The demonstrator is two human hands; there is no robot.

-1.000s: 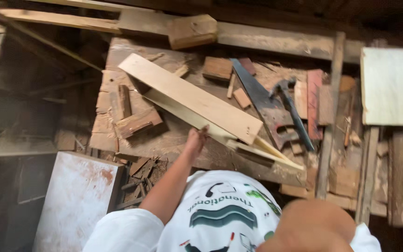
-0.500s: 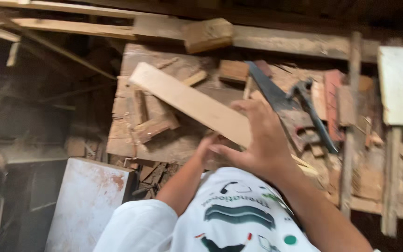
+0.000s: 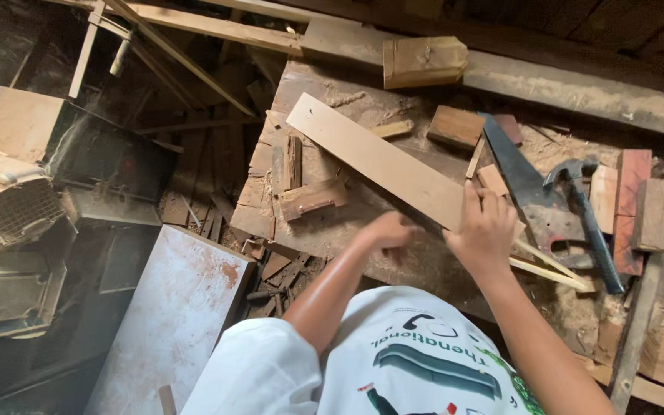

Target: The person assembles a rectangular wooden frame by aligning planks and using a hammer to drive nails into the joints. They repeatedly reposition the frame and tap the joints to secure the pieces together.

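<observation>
A long pale wooden board (image 3: 370,157) lies slanted across a rough wooden workbench (image 3: 332,238). My right hand (image 3: 486,230) is closed over the board's near end, fingers wrapped on its edge. My left hand (image 3: 390,230) sits just left of it, fingers curled at the board's lower edge; whether it grips the board is hidden. Thin pale strips (image 3: 551,269) stick out from under my right hand toward the right.
A handsaw (image 3: 528,200) and a claw hammer (image 3: 582,207) lie to the right of the board. Wood offcuts (image 3: 309,198) and a block (image 3: 423,61) are scattered on the bench. A rusty white panel (image 3: 174,323) leans at lower left, with clutter beyond.
My right hand came into view and took the board's near end. The left hand stayed at the board's lower edge. The camera view shifted, so the bench now appears further right.
</observation>
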